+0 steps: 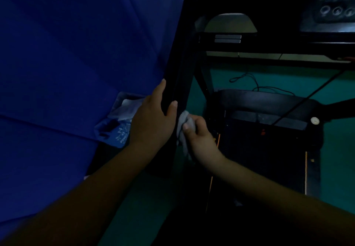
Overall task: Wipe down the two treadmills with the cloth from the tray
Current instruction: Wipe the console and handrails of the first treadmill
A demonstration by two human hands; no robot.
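The scene is dim. A black treadmill upright slants through the middle of the head view. My left hand grips this upright from the left, thumb and fingers curled round it. Just to the right, my right hand holds a crumpled grey cloth and presses it against the lower part of the upright. The treadmill's deck and belt lie to the right, its console at the top right.
A large blue cover fills the left side. Below it a tray with pale cloths shows behind my left hand. A black cable lies on the green floor beyond the deck.
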